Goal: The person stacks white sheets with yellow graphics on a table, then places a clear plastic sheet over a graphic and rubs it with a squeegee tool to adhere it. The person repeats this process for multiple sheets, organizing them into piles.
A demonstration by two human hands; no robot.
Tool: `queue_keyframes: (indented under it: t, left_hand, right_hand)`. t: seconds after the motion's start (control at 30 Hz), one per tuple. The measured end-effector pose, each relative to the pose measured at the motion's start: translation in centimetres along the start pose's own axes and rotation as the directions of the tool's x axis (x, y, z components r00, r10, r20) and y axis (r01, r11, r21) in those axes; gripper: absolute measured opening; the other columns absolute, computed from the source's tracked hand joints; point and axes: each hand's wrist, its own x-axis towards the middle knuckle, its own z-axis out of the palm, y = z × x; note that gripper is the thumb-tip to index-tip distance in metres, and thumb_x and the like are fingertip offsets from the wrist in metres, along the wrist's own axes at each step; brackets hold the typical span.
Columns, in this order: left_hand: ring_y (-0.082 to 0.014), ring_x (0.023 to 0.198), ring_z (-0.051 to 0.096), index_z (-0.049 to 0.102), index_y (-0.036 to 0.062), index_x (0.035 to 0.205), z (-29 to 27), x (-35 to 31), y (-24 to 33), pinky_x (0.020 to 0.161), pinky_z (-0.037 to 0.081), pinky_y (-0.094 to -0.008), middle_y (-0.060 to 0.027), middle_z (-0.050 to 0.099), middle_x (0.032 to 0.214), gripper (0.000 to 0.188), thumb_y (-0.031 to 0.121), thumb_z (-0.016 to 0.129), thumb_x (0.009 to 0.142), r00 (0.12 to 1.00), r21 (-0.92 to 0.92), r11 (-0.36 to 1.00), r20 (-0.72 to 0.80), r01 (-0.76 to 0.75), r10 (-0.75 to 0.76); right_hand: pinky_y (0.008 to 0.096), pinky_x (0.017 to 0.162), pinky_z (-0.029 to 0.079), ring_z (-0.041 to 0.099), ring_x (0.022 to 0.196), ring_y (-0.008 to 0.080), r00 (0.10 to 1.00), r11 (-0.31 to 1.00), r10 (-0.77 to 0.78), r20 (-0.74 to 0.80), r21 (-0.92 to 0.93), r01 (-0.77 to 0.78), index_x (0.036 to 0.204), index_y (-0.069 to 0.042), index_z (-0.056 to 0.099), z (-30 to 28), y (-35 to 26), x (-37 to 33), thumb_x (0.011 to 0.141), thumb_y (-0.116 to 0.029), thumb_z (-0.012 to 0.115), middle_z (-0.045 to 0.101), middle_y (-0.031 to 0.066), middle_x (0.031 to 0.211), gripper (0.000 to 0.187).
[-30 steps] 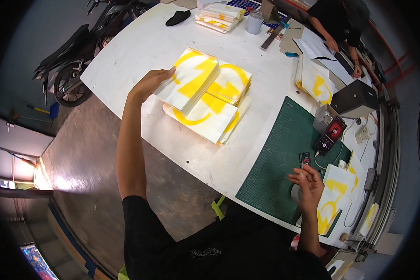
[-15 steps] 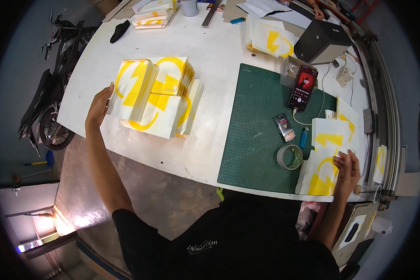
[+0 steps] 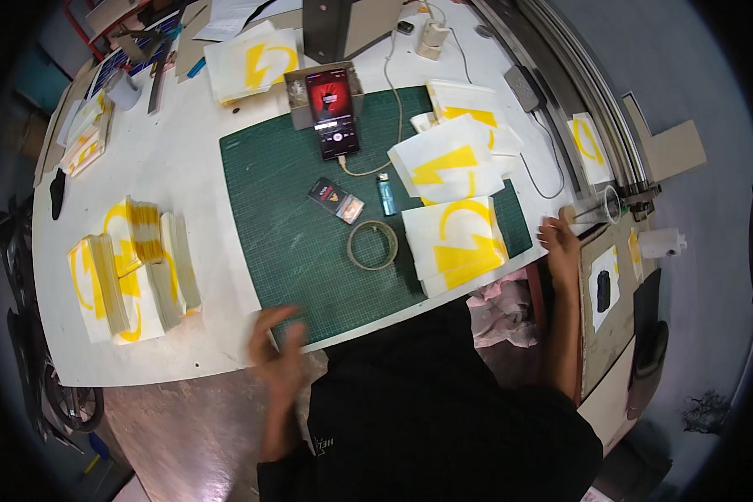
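Note:
My left hand point(image 3: 278, 351), smeared by motion, is over the front edge of the green cutting mat point(image 3: 301, 284); its thumb and fingers are apart and nothing shows in them. At the table's right edge my right hand point(image 3: 560, 243) has loosely stretched fingers and appears to hold nothing. Beside it lies a stack of white paper sheets with yellow print point(image 3: 456, 243), with another printed stack point(image 3: 448, 159) just behind. A clear plastic cup point(image 3: 596, 207) lies tipped close to my right fingertips. Several thick printed stacks point(image 3: 134, 272) stand together at the left of the table.
On the mat are a tape roll point(image 3: 372, 246), a blue lighter point(image 3: 386, 195) and a small dark pack point(image 3: 336, 200). A phone point(image 3: 332, 113) with a cable leans on an open box point(image 3: 299, 109). A metal rail point(image 3: 586, 109) runs along the right side.
The view has swung to the right. My left hand has left the thick stacks and come to the mat's front edge. My right hand has moved off the printed sheets toward the plastic cup.

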Motion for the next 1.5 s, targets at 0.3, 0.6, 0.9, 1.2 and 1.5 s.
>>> queue_keyframes:
  t: [0.3,0.6,0.9,1.2,1.5]
  left_hand:
    - [-0.0189,0.115,0.063,0.044,-0.0073,0.148,18.1,0.3,-1.4,0.101,0.048,-0.032,-0.0168,0.06,0.138,0.059,0.027,0.063,0.104,0.687,-0.186,0.722,0.53,0.666,-0.497]
    - [-0.0134,0.106,0.064,0.054,-0.0064,0.137,19.1,0.2,-1.8,0.093,0.05,-0.0294,-0.0122,0.068,0.12,0.044,0.023,0.061,0.105,0.697,-0.181,0.719,0.484,0.671,-0.529]
    - [-0.0228,0.119,0.058,0.038,-0.0029,0.148,18.4,-2.1,-1.1,0.1,0.05,-0.0386,-0.0185,0.058,0.133,0.065,0.015,0.073,0.096,0.801,-0.257,0.802,0.452,0.539,-0.393]
    - [-0.0416,0.152,0.027,0.015,0.0023,0.162,6.8,2.0,5.6,0.121,0.026,-0.0565,-0.0255,0.028,0.163,0.131,0.047,0.094,0.067,0.939,-0.162,0.987,0.341,0.02,0.036]
    - [-0.0215,0.103,0.069,0.06,-0.0035,0.126,-4.6,3.1,5.9,0.093,0.052,-0.0349,-0.0151,0.071,0.112,0.062,0.02,0.089,0.077,0.824,0.086,0.936,0.451,0.341,-0.342]
  right_hand:
    - [0.0319,0.075,0.055,0.07,0.086,0.0203,0.896,0.962,0.231,0.38,-0.227,-0.152,0.121,0.015,0.064,6.9,-0.8,-1.0,0.08,-0.049,0.085,0.073,0.0188,0.097,0.08]
    - [0.0304,0.072,0.055,0.069,0.081,0.0171,0.821,0.954,0.244,0.516,0.024,-0.298,0.104,0.01,0.068,6.6,0.4,-0.8,0.079,-0.034,0.089,0.072,0.0156,0.093,0.055]
    - [0.0294,0.083,0.055,0.068,0.093,0.0152,0.807,0.902,0.07,0.586,0.309,-0.302,0.118,0.004,0.061,4.4,-0.3,-2.4,0.085,-0.009,0.082,0.07,0.0108,0.105,0.041]
    - [0.0273,0.077,0.055,0.069,0.087,0.0121,0.608,0.926,-0.325,0.724,0.373,0.051,0.111,0.001,0.062,6.8,-9.2,-4.9,0.078,-0.001,0.084,0.072,0.0082,0.099,0.039]
    - [0.0253,0.076,0.054,0.07,0.087,0.0128,-0.002,0.957,-0.277,0.961,0.276,0.089,0.126,0.001,0.059,21.8,-21.7,-9.1,0.077,-0.012,0.09,0.073,0.0117,0.1,0.059]
